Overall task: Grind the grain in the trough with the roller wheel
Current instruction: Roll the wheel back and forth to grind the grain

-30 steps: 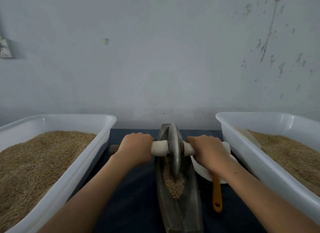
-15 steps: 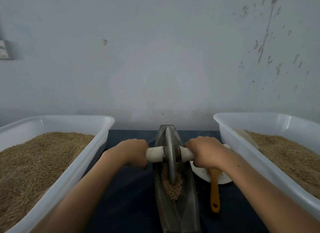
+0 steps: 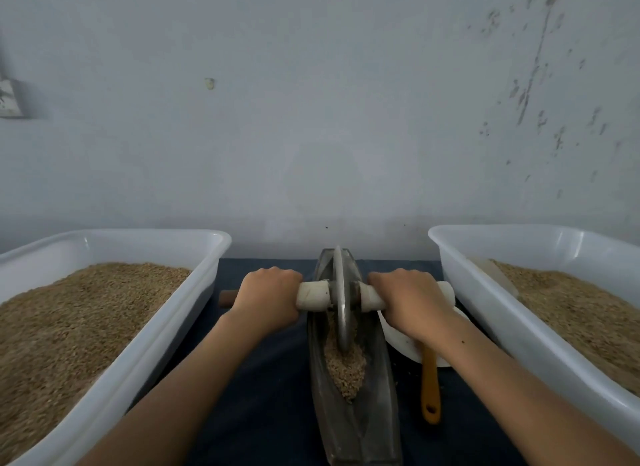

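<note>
A dark metal boat-shaped trough [image 3: 353, 427] lies lengthwise on the dark cloth in front of me. A metal roller wheel [image 3: 341, 292] stands upright in its far half. A pile of grain [image 3: 346, 368] lies in the trough just near of the wheel. A white-wrapped axle handle [image 3: 313, 295] runs through the wheel. My left hand [image 3: 266, 297] grips the left side of the handle, and my right hand [image 3: 410, 301] grips the right side. A brown end of the handle sticks out left of my left hand.
A white plastic tub [image 3: 194, 292] full of grain stands at the left, and a second white tub [image 3: 485, 302] with grain at the right. A white dish [image 3: 398, 341] and an orange-handled tool [image 3: 430, 389] lie under my right forearm. A grey wall rises close behind.
The wheel rolled toward me along the trough half a second ago and has now rolled back to the far half. Both hands kept their grip on the handle.
</note>
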Demonstrator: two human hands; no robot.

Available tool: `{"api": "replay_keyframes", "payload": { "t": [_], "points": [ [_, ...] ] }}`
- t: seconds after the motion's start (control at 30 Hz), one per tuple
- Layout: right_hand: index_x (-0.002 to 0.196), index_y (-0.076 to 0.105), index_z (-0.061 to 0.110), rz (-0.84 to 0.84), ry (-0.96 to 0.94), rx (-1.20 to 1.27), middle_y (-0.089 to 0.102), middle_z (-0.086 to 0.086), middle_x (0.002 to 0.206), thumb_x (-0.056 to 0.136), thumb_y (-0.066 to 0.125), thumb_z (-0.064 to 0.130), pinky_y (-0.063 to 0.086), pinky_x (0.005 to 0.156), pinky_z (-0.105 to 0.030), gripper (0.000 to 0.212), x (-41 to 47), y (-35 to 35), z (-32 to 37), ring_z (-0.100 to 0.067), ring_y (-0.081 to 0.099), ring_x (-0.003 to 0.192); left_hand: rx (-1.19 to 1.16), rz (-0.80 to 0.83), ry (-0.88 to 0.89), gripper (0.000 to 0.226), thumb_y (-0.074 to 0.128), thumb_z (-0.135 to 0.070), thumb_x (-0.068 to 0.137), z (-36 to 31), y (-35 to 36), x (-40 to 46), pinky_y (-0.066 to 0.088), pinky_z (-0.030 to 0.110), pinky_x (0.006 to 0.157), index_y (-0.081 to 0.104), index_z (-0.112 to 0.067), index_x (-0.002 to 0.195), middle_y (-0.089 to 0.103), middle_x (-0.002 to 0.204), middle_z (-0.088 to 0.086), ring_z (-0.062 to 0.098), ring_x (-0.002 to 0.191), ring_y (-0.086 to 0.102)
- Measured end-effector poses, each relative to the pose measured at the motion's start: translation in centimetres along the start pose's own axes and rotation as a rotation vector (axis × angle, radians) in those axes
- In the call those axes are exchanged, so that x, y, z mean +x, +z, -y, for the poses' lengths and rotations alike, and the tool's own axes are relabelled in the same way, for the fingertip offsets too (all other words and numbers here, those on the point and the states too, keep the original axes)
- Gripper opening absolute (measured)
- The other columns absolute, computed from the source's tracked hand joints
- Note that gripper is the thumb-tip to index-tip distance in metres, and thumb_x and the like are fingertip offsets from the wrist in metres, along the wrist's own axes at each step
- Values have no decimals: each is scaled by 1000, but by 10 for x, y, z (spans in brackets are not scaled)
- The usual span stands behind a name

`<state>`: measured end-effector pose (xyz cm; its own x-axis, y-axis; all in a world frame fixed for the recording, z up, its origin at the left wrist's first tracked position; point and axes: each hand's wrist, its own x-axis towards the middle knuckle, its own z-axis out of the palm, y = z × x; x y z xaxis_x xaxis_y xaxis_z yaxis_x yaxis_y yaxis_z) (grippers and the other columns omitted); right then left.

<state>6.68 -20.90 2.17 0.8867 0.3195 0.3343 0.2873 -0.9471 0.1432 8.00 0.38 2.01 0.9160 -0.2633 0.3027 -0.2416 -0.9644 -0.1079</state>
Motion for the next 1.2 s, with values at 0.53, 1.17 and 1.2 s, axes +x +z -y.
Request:
{"api": "replay_keyframes", "payload": {
  "t": [0.53, 1.17, 1.2],
  "points": [
    [101, 47, 27, -120, 23, 27, 59, 6, 88, 88, 50, 14, 30, 63, -29, 19, 0, 8, 1, -19, 59, 84, 3, 6, -32, 23, 59, -29, 83, -2, -1, 0, 36, 29, 67, 55, -25, 105, 63, 98, -2, 18, 87, 58],
    [110, 57, 22, 240, -9, 5, 62, -1, 97, 85, 56, 12, 38, 64, -27, 27, -1, -16, 0, -20, 59, 85, -65, 342, -40, 44, 70, -31, 76, 0, -14, -1, 42, 29, 71, 56, -19, 116, 60, 96, -1, 15, 80, 52],
    [110, 56, 24, 175, 3, 14, 63, -1, 99, 86, 54, 11, 39, 67, -28, 27, -1, -12, 1, -21, 60, 88, -47, 295, -41, 40, 68, -31, 77, -1, -13, -2, 41, 29, 69, 56, -20, 114, 60, 95, -2, 15, 79, 51]
  ]
}}
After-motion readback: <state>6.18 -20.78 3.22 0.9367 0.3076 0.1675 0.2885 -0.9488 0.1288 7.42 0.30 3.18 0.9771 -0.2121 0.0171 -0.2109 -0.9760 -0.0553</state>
